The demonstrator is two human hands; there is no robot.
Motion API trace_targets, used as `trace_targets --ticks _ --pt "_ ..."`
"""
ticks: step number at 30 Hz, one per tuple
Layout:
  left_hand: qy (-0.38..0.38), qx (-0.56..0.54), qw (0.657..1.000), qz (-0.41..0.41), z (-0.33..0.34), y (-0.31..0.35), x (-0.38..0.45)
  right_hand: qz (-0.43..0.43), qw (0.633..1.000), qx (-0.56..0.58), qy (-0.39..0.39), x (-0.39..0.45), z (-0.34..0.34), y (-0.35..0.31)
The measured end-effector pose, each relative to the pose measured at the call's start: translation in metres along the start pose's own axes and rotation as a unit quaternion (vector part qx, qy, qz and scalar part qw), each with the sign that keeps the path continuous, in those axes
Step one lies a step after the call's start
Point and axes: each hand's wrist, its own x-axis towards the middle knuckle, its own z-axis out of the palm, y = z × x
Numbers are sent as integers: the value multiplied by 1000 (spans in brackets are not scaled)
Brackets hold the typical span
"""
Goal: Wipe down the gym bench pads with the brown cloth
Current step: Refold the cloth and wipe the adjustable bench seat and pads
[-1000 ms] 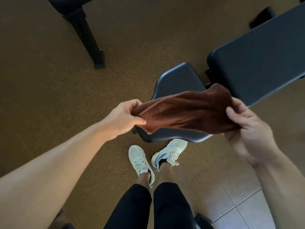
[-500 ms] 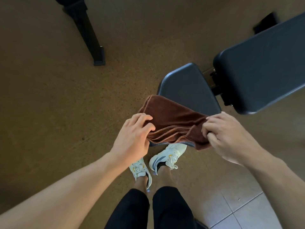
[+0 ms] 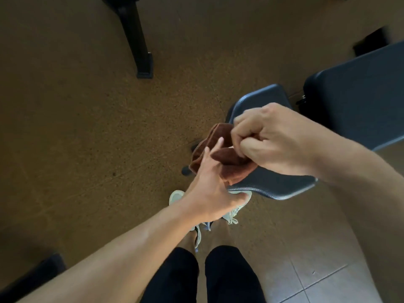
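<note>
Brown cloth (image 3: 227, 157): bunched in folds, lying on the seat pad (image 3: 273, 182) at its 9 o'clock edge.
Right hand (image 3: 269, 138): grip curled and clamped on the cloth's upper fold.
Left hand (image 3: 212, 189): fingers (image 3: 216, 145) held straight, laid against the cloth; grip apart.
Back pad (image 3: 360, 95): at 3 o'clock of the seat pad, separated by a gap.
Black frame leg (image 3: 135, 38): on the floor at 11 o'clock.
White trainers (image 3: 236, 209): seen under the seat pad's 6 o'clock edge.

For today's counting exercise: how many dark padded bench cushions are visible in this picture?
2. The seat pad lies at centre under the brown cloth; the back pad sits at the right edge. Others may lie outside the frame.
</note>
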Motion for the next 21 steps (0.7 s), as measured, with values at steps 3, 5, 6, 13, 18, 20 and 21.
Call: trace_targets --ticks 3,5,6,13,18,20,21 --pt "39 -29 999 -20 23 3 -17 32 998 -56 -5 -25 0 7" --pt "60 -27 997 -30 41 5 -29 60 995 -74 1 -39 4 15" --pt "66 -46 996 -40 50 4 -35 66 994 -85 8 -44 7 18" --pt "147 -242 943 -176 74 -10 -68 29 976 -161 141 -1 58 20" --pt "130 -192 939 -256 68 -44 -84 117 975 -177 68 21 139 40" --pt "161 -173 934 -268 61 -56 -80 129 969 -190 88 21 173 50" --pt "178 -170 931 -269 56 -60 -77 135 966 -195 102 21 183 54"
